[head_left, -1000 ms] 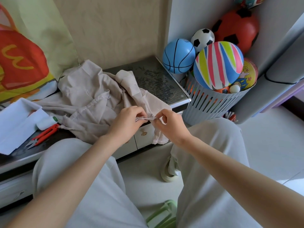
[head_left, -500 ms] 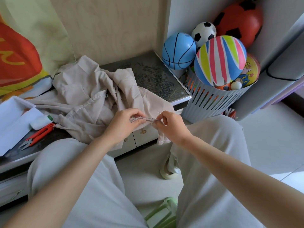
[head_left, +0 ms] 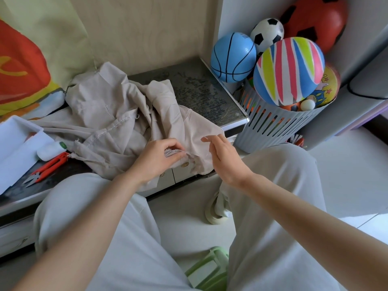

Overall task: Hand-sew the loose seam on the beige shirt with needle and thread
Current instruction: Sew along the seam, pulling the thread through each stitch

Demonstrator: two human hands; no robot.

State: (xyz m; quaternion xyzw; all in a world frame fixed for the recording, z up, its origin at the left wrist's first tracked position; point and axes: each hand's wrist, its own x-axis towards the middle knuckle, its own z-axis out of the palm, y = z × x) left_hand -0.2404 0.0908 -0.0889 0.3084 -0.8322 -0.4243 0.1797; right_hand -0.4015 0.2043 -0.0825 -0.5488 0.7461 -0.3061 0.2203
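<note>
Lying at left on the dark cabinet top (head_left: 199, 91): white box (head_left: 16, 139), red snips (head_left: 48, 166) beside it. Beige shirt (head_left: 109, 122) heaped mid-top, one corner hanging over the front edge. Left hand (head_left: 155, 158) pinches the frayed seam edge there, fingers curled on cloth. Right hand (head_left: 224, 154) just beside it, fingers straight and spread, gripping nothing visible. Basket (head_left: 273, 127) of balls far right.

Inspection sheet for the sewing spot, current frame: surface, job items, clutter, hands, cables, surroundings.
Surface: dark glass-topped cabinet.
Job's things: beige shirt heaped on it; needle and thread too small to tell.
Clutter: red snips, white box, small white case at left.
Grippers: left hand pinches the shirt's seam edge; right hand open, nothing visible in it.
Cables: thin black line far right, cable or not unclear.
Surroundings: slatted basket of balls, green stool, pale floor.
</note>
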